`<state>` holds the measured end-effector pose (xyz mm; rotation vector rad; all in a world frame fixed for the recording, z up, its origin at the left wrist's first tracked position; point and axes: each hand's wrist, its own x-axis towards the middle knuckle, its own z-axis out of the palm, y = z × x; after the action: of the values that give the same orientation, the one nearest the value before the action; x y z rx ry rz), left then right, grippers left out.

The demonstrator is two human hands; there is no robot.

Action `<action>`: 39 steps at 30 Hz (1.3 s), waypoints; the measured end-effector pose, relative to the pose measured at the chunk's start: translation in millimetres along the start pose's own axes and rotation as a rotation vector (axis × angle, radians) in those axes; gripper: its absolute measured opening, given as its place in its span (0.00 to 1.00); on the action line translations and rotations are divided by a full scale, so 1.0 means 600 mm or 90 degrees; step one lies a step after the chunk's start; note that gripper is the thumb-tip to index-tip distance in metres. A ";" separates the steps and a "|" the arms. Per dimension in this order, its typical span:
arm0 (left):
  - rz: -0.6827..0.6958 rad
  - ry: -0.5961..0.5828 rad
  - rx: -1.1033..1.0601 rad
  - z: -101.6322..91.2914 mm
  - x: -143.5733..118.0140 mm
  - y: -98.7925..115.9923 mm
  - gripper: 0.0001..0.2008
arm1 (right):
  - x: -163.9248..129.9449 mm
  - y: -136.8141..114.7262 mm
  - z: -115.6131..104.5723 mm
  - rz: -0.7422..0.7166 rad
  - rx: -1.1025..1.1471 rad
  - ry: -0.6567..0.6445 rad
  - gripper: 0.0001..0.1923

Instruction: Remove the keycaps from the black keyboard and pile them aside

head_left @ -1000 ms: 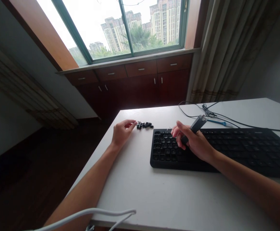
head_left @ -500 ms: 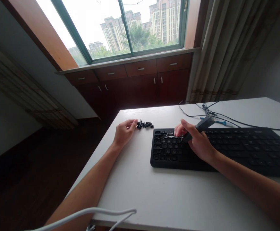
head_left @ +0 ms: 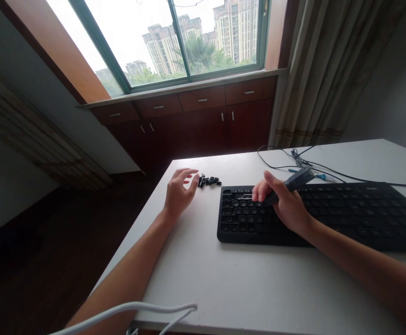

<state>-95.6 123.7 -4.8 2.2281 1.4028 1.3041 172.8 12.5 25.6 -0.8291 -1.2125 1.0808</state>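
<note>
Over the keyboard on the surface, the right hand gripped a puller on the top-left keys. Left of the keyboard, the left hand had opened, fingers lifted off the loose keycaps.

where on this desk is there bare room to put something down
The widest bare patch of the white desk lies between the keyboard and the near edge. A smaller one sits beyond the cables, toward the far right corner. It is crowded between the left hand, the loose keycaps and the right hand gripping the keycap puller.
</note>
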 end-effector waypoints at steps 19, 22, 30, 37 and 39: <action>0.398 -0.418 -0.033 0.003 -0.048 0.123 0.38 | 0.011 -0.019 0.002 0.033 0.204 0.108 0.27; 0.396 -0.419 -0.029 0.004 -0.049 0.124 0.38 | 0.008 -0.029 0.010 0.069 0.280 0.083 0.26; 0.375 -0.419 -0.046 0.008 -0.051 0.126 0.38 | -0.009 -0.037 0.023 0.162 0.374 -0.054 0.26; 0.375 -0.407 -0.055 0.012 -0.053 0.124 0.39 | -0.014 -0.020 0.031 0.185 0.300 -0.091 0.27; 0.376 -0.403 -0.056 0.012 -0.053 0.125 0.39 | -0.013 -0.015 0.032 0.188 0.273 -0.072 0.28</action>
<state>-48.3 60.3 15.8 2.7426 0.4761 0.6296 155.8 1.7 35.2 -0.6289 -0.9149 1.5790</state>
